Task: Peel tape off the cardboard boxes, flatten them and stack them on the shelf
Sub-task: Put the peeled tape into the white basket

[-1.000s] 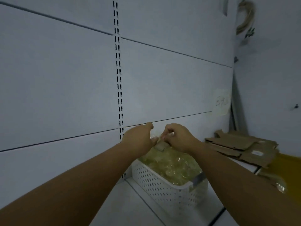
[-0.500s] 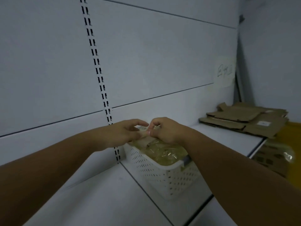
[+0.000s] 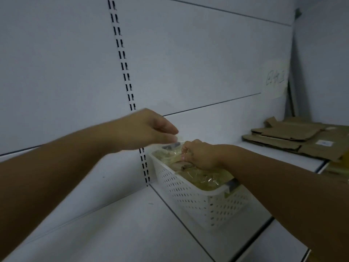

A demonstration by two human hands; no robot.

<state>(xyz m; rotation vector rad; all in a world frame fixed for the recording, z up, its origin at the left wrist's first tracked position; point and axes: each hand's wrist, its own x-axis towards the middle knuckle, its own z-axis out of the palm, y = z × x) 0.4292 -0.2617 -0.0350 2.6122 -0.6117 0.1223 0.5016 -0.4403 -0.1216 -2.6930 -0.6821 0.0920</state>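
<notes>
A stack of flattened cardboard boxes (image 3: 300,138) lies on the white shelf (image 3: 117,229) at the far right. A white perforated basket (image 3: 196,203) stands on the shelf, filled with crumpled clear tape (image 3: 205,177). My right hand (image 3: 198,155) is down in the basket, its fingers curled round a wad of tape with brown paper scraps on it. My left hand (image 3: 149,129) hovers just above the basket's back end with its fingers stretched out to the right. A thin clear film shows near its fingertips; whether it touches them is unclear.
A slotted black upright (image 3: 124,72) runs down the white back panel behind my left hand. A handwritten paper note (image 3: 275,78) sticks to the panel at the right. More cardboard and a plastic bag show below the shelf edge at the right (image 3: 338,170).
My hands, which met over the basket pinching tape together, have parted. The left hand has lifted up and away, and the right has pushed the tape wad down into the basket.
</notes>
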